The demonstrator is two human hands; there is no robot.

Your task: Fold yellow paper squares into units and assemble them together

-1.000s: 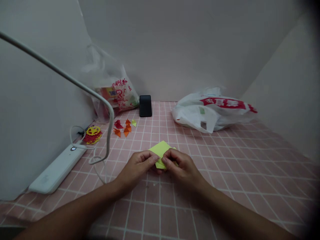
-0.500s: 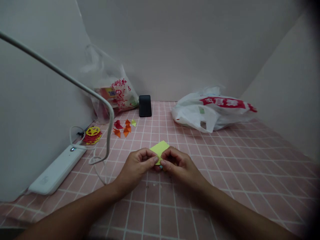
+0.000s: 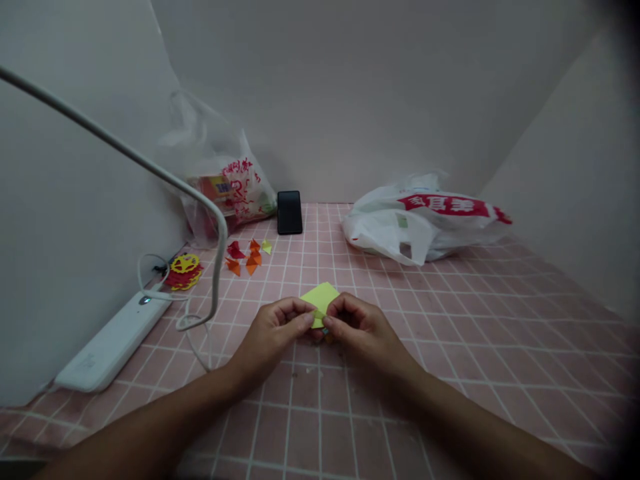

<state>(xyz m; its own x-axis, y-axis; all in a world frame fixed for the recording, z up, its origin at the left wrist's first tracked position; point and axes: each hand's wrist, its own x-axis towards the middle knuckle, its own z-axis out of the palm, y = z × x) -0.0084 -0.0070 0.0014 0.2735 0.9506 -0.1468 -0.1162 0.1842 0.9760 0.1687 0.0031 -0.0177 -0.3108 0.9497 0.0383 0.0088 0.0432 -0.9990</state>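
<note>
A small piece of yellow paper (image 3: 321, 297) is held between my two hands over the middle of the table. My left hand (image 3: 281, 330) pinches its near left edge between thumb and fingers. On the near right edge, my right hand (image 3: 361, 328) pinches it the same way. A narrow folded strip shows along the paper's near edge between the thumbs. Small bits of blue and orange show below the right fingertips; I cannot make out what they are. The other fingers of both hands are curled and partly hidden.
Several small folded papers in red, orange and yellow (image 3: 255, 257) lie farther back. Behind them are a black phone (image 3: 289, 213) and a clear plastic bag (image 3: 245, 190). A white plastic bag (image 3: 385, 230) lies back right. At left are a white power bank (image 3: 113, 343), a cable (image 3: 187, 187) and yellow-red cutouts (image 3: 185, 270).
My right fingertips have shifted slightly to the right along the paper's near edge. My left hand stays nearly in place, still pinching the paper.
</note>
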